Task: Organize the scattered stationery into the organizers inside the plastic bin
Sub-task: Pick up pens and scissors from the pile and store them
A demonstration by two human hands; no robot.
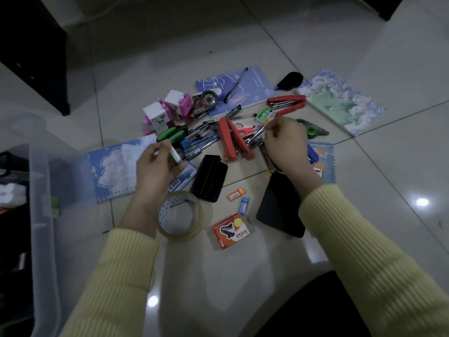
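Our L hand (pixel 155 166) pinches a small green-white item (pixel 174 154); R hand (pixel 285 144) pinches a thin silvery piece (pixel 258 133) atop the stationery pile (pixel 201 139) on the floor (pixel 218 45). At left sits the plastic bin (pixel 41 190), apart from the pile; tape roll (pixel 179 215) by L wrist.

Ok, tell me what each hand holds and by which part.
The left hand grips a small green-and-white tube by one end, and the other end sticks out. The right hand pinches thin pens by their near ends. Blur hides the exact grip.

Left hand (pixel 155 166) holds a green-white item (pixel 174 154) (blurred); right hand (pixel 284 144) pinches a silvery item (pixel 259 131).
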